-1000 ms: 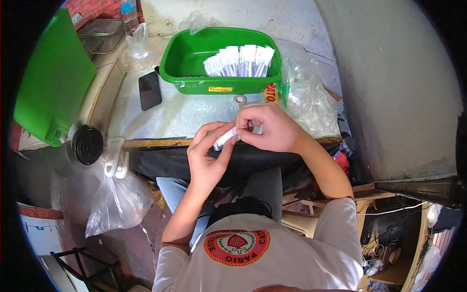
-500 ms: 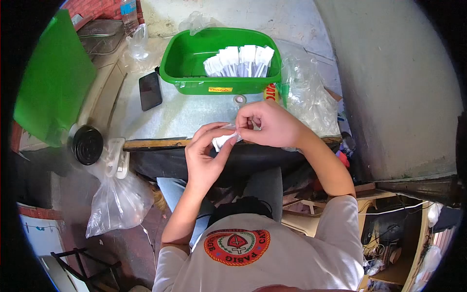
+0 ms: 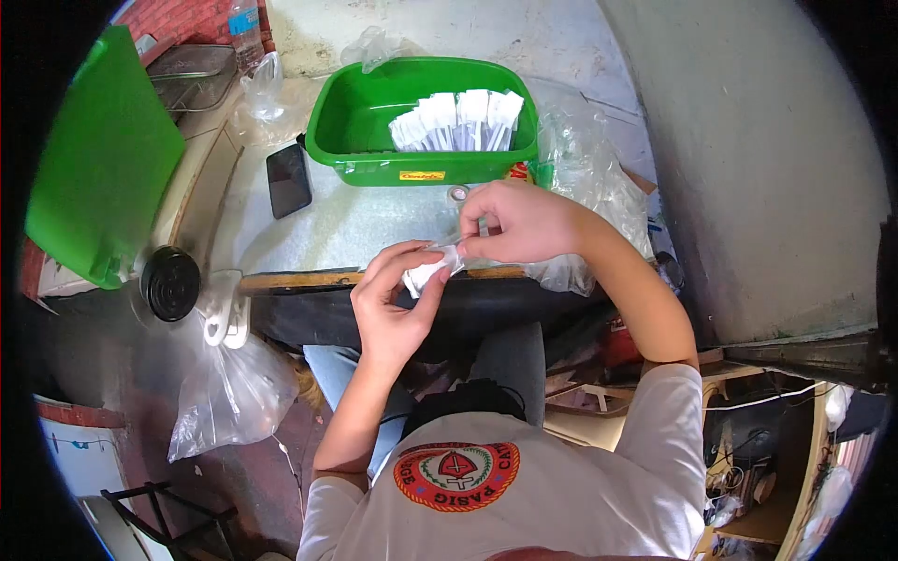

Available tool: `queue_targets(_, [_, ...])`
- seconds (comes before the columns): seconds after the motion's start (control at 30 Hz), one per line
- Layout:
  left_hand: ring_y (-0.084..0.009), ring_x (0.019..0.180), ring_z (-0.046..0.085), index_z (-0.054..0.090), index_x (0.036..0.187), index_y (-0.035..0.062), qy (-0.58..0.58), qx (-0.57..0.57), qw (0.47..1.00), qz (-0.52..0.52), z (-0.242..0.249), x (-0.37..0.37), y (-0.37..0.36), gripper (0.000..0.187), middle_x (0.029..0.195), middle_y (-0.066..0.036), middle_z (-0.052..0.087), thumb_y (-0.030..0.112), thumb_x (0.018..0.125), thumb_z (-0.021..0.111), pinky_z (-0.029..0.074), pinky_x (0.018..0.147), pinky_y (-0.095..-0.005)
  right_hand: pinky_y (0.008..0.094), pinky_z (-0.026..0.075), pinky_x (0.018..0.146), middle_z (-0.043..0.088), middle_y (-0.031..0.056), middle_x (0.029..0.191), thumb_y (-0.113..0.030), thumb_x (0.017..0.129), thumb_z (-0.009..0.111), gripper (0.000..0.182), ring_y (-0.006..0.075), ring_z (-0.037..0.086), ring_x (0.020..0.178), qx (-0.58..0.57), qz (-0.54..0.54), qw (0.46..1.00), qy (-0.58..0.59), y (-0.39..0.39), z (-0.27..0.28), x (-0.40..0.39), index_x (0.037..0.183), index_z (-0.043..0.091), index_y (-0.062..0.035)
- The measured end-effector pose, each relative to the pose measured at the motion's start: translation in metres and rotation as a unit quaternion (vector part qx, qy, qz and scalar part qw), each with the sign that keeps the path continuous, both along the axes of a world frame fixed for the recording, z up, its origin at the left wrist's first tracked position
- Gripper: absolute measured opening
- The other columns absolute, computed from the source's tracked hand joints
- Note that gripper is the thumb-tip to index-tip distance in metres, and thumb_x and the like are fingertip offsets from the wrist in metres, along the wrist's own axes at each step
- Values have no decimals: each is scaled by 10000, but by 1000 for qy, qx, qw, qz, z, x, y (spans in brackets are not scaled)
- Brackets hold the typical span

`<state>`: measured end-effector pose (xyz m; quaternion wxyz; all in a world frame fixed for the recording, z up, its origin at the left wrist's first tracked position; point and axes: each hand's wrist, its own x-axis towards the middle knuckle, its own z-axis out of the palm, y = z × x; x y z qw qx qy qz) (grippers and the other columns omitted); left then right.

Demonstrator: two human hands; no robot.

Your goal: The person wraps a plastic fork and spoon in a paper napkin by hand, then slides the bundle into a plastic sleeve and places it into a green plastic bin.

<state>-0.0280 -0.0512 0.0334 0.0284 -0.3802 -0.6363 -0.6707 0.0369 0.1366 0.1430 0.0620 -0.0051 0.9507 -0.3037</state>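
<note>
Between the thumb and fingers of my left hand (image 3: 388, 299) is a small white packet in clear plastic (image 3: 430, 271), held above the table's front edge. My right hand (image 3: 514, 224) pinches the right end of its clear plastic; the exact grip is partly hidden by my fingers. Just beyond my right hand lies a small roll of tape (image 3: 457, 193). Farther back stands a green basin (image 3: 365, 170), with several white packets in clear sleeves (image 3: 458, 122) lined up inside it.
A black phone (image 3: 288, 180) lies left of the basin. Crumpled clear plastic (image 3: 594, 178) covers the table's right side. At the left are a fan (image 3: 168, 283) and a hanging plastic bag (image 3: 234, 397). A water bottle (image 3: 245, 33) stands at the back left.
My right hand has drawn slightly away to the right from my left hand, and more of the packet's clear plastic end shows between them. My left hand keeps its hold.
</note>
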Motion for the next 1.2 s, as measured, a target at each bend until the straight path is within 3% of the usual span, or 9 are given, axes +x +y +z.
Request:
queue_targets(0.1, [-31, 743, 566, 737, 948, 57, -6, 15, 1000, -10, 1, 0, -1, 212, 1030, -43, 678, -25, 754, 761, 383, 528, -166, 307, 449, 603, 595, 60, 729, -210, 835, 722, 203, 155, 559, 662, 13, 21, 1000, -10, 5, -2, -3, 784, 646, -28])
queue_targets(0.17, [-42, 780, 578, 733, 958, 42, -40, 25, 998, -38, 2, 1, -2, 205, 1057, -46, 669, -36, 769, 754, 405, 563, -164, 369, 511, 674, 686, 138, 779, -278, 772, 708, 260, 270, 668, 731, 24, 26, 999, -12, 6, -2, -4, 796, 686, -20])
queue_targets(0.3, [-67, 865, 596, 729, 982, 31, -71, 25, 995, -71, 1, -2, -2, 217, 1091, -50, 649, -47, 780, 751, 441, 639, -172, 372, 514, 677, 686, 137, 783, -274, 772, 709, 256, 272, 671, 733, 22, 20, 999, -11, 5, -3, -1, 797, 687, -21])
queue_targets(0.37, [-90, 938, 603, 725, 1003, 35, -88, 47, 990, -102, -4, -5, 1, 241, 1111, -53, 632, -52, 780, 755, 464, 715, -190, 325, 448, 620, 595, 83, 742, -203, 825, 722, 206, 193, 568, 686, 8, 34, 999, 6, 6, -6, 1, 777, 635, -22])
queue_targets(0.57, [-114, 990, 604, 717, 1016, 38, -133, 30, 984, -113, -3, -4, 2, 262, 1127, -59, 621, -68, 778, 748, 474, 792, -214, 346, 472, 734, 593, 116, 858, -195, 818, 716, 200, 256, 606, 830, 59, 23, 996, 70, 3, -9, 6, 779, 634, -17])
queue_targets(0.8, [-112, 989, 602, 712, 1013, 39, -120, 43, 984, -125, -2, -5, 3, 267, 1119, -58, 621, -69, 772, 749, 472, 787, -206, 353, 476, 774, 597, 125, 878, -192, 799, 725, 188, 277, 612, 870, 76, 18, 996, 45, 0, -2, 6, 774, 641, -26])
queue_targets(1.1, [-74, 932, 582, 715, 1016, 47, -160, 20, 978, -133, -1, -4, 1, 272, 1103, -35, 634, -70, 772, 747, 423, 696, -187, 361, 486, 715, 604, 102, 821, -278, 780, 744, 244, 270, 624, 814, 146, -27, 989, 18, -5, 8, 9, 754, 667, -48])
queue_targets(1.2, [-92, 945, 595, 711, 1024, 37, -128, 31, 980, -146, 0, -5, 0, 281, 1101, -47, 636, -79, 771, 745, 448, 731, -199, 362, 488, 693, 606, 101, 790, -346, 776, 759, 325, 273, 622, 779, 172, -44, 982, -65, -4, 18, 7, 734, 647, -43])
